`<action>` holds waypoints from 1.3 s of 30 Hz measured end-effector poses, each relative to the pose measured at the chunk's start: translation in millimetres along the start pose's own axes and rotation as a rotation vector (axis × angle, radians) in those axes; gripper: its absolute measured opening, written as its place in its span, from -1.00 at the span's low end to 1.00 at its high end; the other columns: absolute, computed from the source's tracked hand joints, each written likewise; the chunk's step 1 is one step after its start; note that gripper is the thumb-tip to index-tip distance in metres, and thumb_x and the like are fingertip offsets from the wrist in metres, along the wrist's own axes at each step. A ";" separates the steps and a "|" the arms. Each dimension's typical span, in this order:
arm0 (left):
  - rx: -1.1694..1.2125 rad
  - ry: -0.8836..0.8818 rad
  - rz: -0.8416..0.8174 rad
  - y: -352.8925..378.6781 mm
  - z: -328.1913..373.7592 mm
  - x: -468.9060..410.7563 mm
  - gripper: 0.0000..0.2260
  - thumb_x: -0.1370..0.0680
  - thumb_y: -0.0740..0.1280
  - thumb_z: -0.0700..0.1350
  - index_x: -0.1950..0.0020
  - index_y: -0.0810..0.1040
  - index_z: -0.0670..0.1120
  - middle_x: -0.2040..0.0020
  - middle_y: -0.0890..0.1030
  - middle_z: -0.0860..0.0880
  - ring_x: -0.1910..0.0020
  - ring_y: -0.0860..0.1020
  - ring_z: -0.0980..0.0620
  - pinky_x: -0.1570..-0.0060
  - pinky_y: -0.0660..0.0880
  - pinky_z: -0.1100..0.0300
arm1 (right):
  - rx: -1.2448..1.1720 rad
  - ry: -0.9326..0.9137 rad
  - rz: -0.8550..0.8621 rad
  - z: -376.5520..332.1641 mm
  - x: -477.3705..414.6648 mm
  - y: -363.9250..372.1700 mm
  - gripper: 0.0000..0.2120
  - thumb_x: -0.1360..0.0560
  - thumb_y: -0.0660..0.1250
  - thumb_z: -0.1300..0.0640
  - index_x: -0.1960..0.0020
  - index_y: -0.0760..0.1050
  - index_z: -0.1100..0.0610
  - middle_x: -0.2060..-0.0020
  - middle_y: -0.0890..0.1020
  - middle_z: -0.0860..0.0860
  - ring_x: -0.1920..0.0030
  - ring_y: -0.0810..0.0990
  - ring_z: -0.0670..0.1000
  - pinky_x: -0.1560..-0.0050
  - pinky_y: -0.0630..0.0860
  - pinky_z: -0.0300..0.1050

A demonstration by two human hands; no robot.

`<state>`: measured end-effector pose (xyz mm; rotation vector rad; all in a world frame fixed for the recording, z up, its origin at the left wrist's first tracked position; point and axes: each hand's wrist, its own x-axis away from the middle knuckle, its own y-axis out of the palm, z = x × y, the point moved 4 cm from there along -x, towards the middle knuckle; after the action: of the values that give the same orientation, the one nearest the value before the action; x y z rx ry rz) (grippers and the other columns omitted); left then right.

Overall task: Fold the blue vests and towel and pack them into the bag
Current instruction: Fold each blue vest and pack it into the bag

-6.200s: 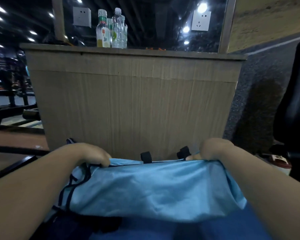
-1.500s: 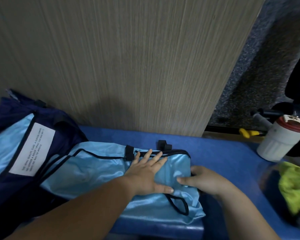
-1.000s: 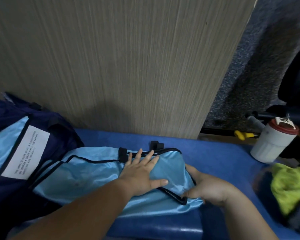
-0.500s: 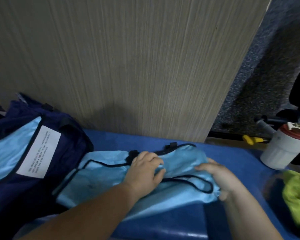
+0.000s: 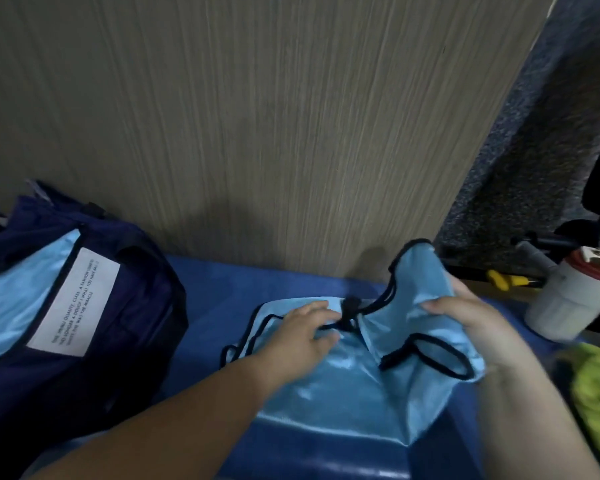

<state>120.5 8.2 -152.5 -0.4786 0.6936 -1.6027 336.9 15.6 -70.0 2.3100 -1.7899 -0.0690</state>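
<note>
Right hand [image 5: 471, 327] grips the right part of the light blue vest [image 5: 343, 386], fingers curled over the cloth, and holds this part raised. Left hand [image 5: 302, 337] lies on the middle of the vest with fingers nearly straight and presses it on the blue table [image 5: 215, 282]. At the left is the dark bag [image 5: 136, 306] with a white label [image 5: 73, 303]. At the right edge stand a white container [image 5: 568, 306] and a yellow-green cloth [image 5: 596, 393].

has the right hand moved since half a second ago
Yes. The right hand has lifted the end of the light blue vest up and rightwards, nearer the white red-lidded canister.
</note>
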 end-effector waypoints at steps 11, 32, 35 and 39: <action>0.864 -0.400 -0.039 -47.3 -23.3 19.7 -0.64 -0.60 0.24 0.17 -0.04 0.67 -0.07 0.01 0.71 -0.09 0.04 0.69 -0.05 -0.01 0.60 -0.02 | 0.509 0.083 -0.242 82.4 -22.3 127.4 -0.04 -0.46 0.46 0.23 -0.52 -0.12 -0.28 -0.12 0.56 -0.09 0.11 0.64 -0.13 -0.02 0.60 -0.19; -0.233 0.226 0.269 -72.2 -81.9 46.4 -0.96 -0.44 0.35 0.02 0.15 0.55 0.19 0.15 0.53 0.24 0.07 0.40 0.26 0.02 0.37 0.31 | 1.141 -0.433 -0.152 97.4 -35.4 68.3 -0.52 -0.39 0.52 0.00 -0.18 0.42 -0.36 -0.26 0.39 -0.36 -0.34 0.30 -0.23 -0.42 0.17 -0.27; 0.093 0.119 0.285 -83.2 -70.3 51.5 -0.76 -0.43 0.48 -0.23 0.18 0.60 0.15 0.16 0.61 0.17 0.15 0.50 0.25 0.08 0.38 0.43 | 0.938 -0.387 -0.052 88.1 -37.1 48.0 -0.53 -0.36 0.50 0.31 0.24 0.56 -0.31 0.16 0.61 -0.22 0.08 0.52 -0.21 -0.04 0.41 -0.40; 0.368 -0.031 -0.073 -85.3 -61.3 68.5 -0.79 -0.46 0.46 -0.34 0.12 0.68 -0.01 0.15 0.68 0.10 0.19 0.55 0.23 0.09 0.48 0.36 | 0.887 -0.134 -0.250 85.6 -30.7 35.5 -0.56 -0.39 0.35 0.48 0.33 0.58 -0.07 0.33 0.62 -0.14 0.27 0.53 -0.21 0.16 0.46 -0.34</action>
<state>6.9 -44.6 -145.4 -0.2594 0.3478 -1.7409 280.7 24.6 -149.3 3.1719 -1.8019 0.6787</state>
